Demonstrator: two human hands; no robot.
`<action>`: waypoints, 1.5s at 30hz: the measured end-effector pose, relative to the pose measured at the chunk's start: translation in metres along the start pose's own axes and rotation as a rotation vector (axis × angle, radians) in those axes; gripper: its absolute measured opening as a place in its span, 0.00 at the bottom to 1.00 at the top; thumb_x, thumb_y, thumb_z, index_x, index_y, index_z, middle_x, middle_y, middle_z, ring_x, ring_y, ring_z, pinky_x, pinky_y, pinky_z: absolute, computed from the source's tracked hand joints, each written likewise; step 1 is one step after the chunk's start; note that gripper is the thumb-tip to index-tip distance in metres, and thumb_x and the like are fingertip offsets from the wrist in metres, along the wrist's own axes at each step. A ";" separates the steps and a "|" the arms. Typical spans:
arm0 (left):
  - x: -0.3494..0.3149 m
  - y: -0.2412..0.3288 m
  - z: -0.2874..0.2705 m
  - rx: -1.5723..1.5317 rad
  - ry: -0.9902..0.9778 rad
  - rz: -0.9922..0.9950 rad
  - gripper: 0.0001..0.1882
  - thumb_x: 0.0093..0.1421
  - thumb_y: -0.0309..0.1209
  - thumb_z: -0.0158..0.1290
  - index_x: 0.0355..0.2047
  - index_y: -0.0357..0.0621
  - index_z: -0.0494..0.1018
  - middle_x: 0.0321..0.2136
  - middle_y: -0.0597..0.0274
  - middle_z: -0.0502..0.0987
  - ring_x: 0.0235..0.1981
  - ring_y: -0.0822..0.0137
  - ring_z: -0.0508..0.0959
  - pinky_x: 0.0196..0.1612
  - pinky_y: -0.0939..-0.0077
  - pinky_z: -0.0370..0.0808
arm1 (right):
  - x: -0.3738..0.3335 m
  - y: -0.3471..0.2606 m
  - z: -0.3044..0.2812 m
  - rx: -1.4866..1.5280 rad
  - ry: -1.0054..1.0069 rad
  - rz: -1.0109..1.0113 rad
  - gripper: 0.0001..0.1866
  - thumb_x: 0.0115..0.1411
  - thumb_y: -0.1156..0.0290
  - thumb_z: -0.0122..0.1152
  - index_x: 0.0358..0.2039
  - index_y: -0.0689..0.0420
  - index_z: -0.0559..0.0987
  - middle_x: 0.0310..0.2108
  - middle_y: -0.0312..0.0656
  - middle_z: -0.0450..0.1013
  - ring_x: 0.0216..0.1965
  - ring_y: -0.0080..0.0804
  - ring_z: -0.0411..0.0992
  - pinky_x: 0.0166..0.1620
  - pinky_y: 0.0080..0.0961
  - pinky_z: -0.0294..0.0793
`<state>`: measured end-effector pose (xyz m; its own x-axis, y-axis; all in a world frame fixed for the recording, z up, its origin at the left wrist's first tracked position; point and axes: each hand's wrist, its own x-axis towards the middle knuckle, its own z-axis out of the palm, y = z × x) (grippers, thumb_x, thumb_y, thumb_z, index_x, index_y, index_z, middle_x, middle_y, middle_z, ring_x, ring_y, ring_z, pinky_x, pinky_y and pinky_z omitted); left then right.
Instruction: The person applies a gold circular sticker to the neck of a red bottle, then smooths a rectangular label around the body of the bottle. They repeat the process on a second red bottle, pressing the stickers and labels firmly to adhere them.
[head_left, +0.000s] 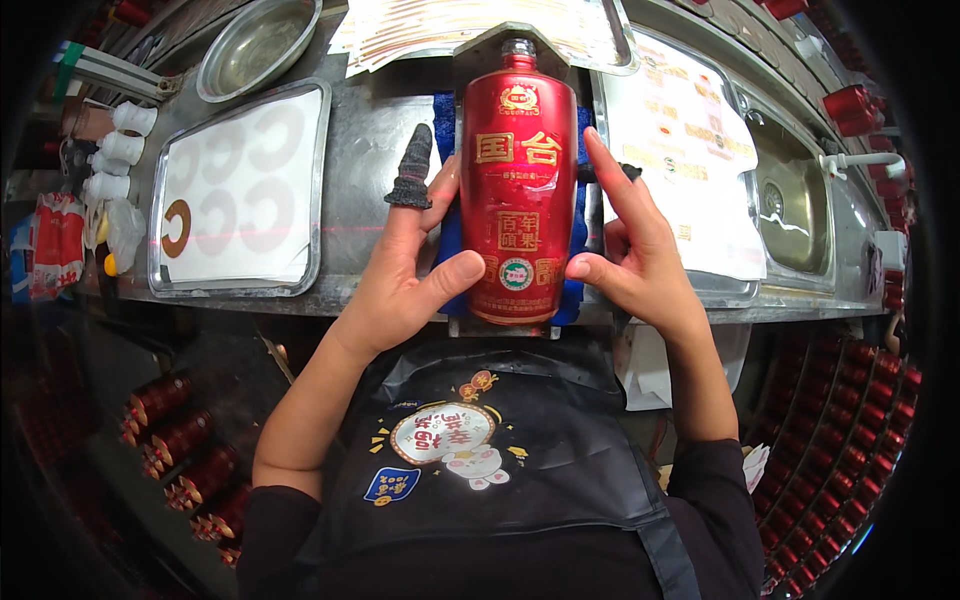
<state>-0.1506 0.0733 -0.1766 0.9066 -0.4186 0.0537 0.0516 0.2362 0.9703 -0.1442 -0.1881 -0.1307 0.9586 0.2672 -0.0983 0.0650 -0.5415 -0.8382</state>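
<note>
A glossy red bottle (519, 185) with gold lettering and a round green-and-white sticker lies on its back, neck pointing away. Under it a blue cloth (447, 120) shows on a metal holder. Beside its left edge is my left hand (408, 262), thumb tip at the lower side and fingers spread; one finger wears a black ribbed finger cover (412, 168). My right hand (640, 245) is at the opposite side, thumb at the bottle's lower edge and index finger stretched forward. A dark band circles one of its fingers. Neither hand wraps around the bottle.
To the left, a tray (322, 150) holds a white sheet with one brown C-shaped strip (176, 228). Label sheets (680, 170) lie on the right, before a sink (790, 200). A metal bowl (258, 45) stands far left. Red bottles (850, 430) fill the lower right.
</note>
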 end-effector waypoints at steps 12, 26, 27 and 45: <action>0.002 0.003 0.009 0.231 0.024 0.113 0.45 0.65 0.34 0.60 0.72 0.30 0.45 0.71 0.41 0.55 0.72 0.54 0.58 0.72 0.61 0.54 | 0.002 -0.015 -0.003 -0.216 -0.084 -0.084 0.41 0.55 0.44 0.70 0.69 0.37 0.69 0.37 0.47 0.70 0.34 0.38 0.62 0.38 0.29 0.69; -0.005 0.026 0.009 0.761 0.056 0.135 0.48 0.64 0.40 0.61 0.73 0.32 0.44 0.72 0.37 0.50 0.73 0.44 0.53 0.72 0.53 0.49 | -0.001 -0.020 -0.005 -0.212 0.008 -0.146 0.42 0.56 0.43 0.69 0.70 0.38 0.68 0.46 0.56 0.69 0.41 0.48 0.70 0.46 0.37 0.72; -0.006 0.026 0.011 0.859 0.058 0.205 0.49 0.64 0.40 0.61 0.73 0.33 0.44 0.73 0.38 0.50 0.74 0.43 0.52 0.73 0.52 0.47 | 0.000 -0.023 -0.004 -0.265 0.007 -0.159 0.40 0.56 0.45 0.70 0.69 0.36 0.69 0.50 0.57 0.70 0.43 0.51 0.73 0.47 0.39 0.75; 0.001 0.029 0.008 0.803 -0.077 0.249 0.44 0.64 0.40 0.58 0.74 0.45 0.49 0.72 0.49 0.57 0.75 0.43 0.49 0.71 0.37 0.35 | 0.011 -0.035 0.003 -0.351 -0.083 -0.083 0.44 0.53 0.50 0.72 0.70 0.40 0.67 0.56 0.45 0.75 0.36 0.45 0.64 0.43 0.38 0.75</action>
<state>-0.1514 0.0721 -0.1464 0.8196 -0.5022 0.2757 -0.4857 -0.3540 0.7992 -0.1365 -0.1638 -0.1035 0.9214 0.3775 -0.0928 0.2464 -0.7517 -0.6117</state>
